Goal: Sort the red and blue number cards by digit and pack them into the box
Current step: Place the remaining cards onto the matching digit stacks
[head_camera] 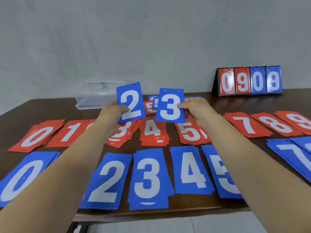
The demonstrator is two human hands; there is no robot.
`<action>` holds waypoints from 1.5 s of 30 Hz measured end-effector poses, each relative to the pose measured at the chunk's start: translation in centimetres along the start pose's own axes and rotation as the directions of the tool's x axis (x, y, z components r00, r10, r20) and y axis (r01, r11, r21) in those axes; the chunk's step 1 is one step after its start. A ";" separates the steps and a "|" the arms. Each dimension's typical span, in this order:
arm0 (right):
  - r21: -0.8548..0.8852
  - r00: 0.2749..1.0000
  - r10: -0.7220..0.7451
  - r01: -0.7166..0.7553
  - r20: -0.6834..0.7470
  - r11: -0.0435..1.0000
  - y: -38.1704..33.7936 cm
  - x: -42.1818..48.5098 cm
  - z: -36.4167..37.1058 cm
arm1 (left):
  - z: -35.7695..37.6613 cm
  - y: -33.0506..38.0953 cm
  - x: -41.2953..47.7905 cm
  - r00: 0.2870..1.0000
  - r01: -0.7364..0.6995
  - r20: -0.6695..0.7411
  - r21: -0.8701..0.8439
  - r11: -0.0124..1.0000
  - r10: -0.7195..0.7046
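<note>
Head view: blue 2 card (131, 102) pinched in left grip (112, 113), blue 3 card (170, 105) pinched in right grip (196, 113), above counter (50, 111)

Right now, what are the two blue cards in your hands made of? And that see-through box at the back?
The blue 2 card and blue 3 card look like thin stiff plastic or coated card, matte: they stand flat when pinched at one edge and have punched holes on top. The box looks like clear, slightly frosted plastic; the wall shows through it.

Blue 2 (132, 98), blue 3 (170, 105) in hands (111, 113) (197, 111)
</note>
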State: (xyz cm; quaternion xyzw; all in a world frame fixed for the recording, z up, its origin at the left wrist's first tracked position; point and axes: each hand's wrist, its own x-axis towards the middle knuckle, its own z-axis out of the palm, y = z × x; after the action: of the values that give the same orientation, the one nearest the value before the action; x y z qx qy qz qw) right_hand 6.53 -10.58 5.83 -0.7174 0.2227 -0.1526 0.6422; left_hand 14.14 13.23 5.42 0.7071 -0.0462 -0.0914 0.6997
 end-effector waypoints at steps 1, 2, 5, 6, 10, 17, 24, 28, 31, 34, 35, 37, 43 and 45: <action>-0.022 1.000 0.024 -0.024 0.007 0.999 0.4 -1.2 0.4 | -1.1 -0.1 -0.8 1.000 -0.002 0.018 -0.002 1.000 0.002; -0.052 0.999 0.039 -0.038 0.012 0.998 0.7 -2.6 0.9 | -2.1 -0.3 -1.5 0.999 0.000 0.041 -0.012 1.000 0.000; -0.137 0.995 0.088 -0.082 0.041 0.987 1.8 -7.1 2.5 | -4.9 -1.2 -3.6 0.997 0.014 0.080 -0.037 0.999 -0.011; -0.159 0.994 0.101 -0.092 0.048 0.983 2.1 -8.6 3.1 | -5.7 -1.5 -4.3 0.996 0.017 0.092 -0.032 0.999 -0.014; -0.203 0.991 0.129 -0.122 0.023 0.971 3.5 -13.4 4.8 | -8.1 -2.9 -6.9 0.989 0.072 0.132 -0.018 0.997 -0.069; -0.399 0.996 0.064 -0.083 -0.060 0.913 5.4 -17.4 6.2 | -9.0 -3.7 -10.3 0.980 0.133 0.139 0.057 0.990 -0.140; -0.741 0.971 -0.094 -0.105 -0.221 0.663 6.6 -19.1 6.7 | -9.2 -4.2 -12.1 0.982 0.132 0.131 0.036 0.991 -0.136; -0.737 0.966 -0.110 -0.104 -0.235 0.668 6.9 -19.2 6.6 | -9.6 -4.6 -12.7 0.985 0.131 0.106 0.050 0.990 -0.136; -0.573 0.959 -0.154 -0.009 -0.236 0.819 6.8 -19.3 6.8 | -9.8 -4.9 -13.1 0.987 0.126 0.093 0.059 0.990 -0.131; -0.272 0.989 -0.122 0.095 -0.086 0.958 5.3 -20.1 8.8 | -9.8 -5.0 -13.6 0.988 0.109 0.098 0.084 0.991 -0.117; -0.216 0.994 -0.109 0.101 -0.022 0.971 4.6 -20.4 9.7 | -9.7 -5.0 -13.7 0.989 0.103 0.098 0.097 0.990 -0.112; -0.168 0.994 -0.092 0.100 0.055 0.981 3.7 -20.8 11.2 | -9.4 -4.9 -14.1 0.990 0.088 0.100 0.126 0.988 -0.101; -0.165 0.996 -0.076 0.082 0.041 0.983 3.6 -20.3 12.6 | -10.5 -5.0 -14.9 0.995 -0.068 0.087 0.290 0.955 0.044; -0.247 0.995 -0.092 0.098 0.037 0.964 4.1 -19.8 13.1 | -11.3 -5.2 -14.8 0.994 -0.110 0.040 0.373 0.921 0.102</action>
State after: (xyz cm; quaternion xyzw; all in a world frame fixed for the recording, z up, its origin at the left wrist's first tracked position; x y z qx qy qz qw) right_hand -4.29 10.49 1.42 -0.8039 0.1972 -0.1448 0.5422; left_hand 1.54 27.22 1.18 0.8231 -0.1080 -0.0499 0.5553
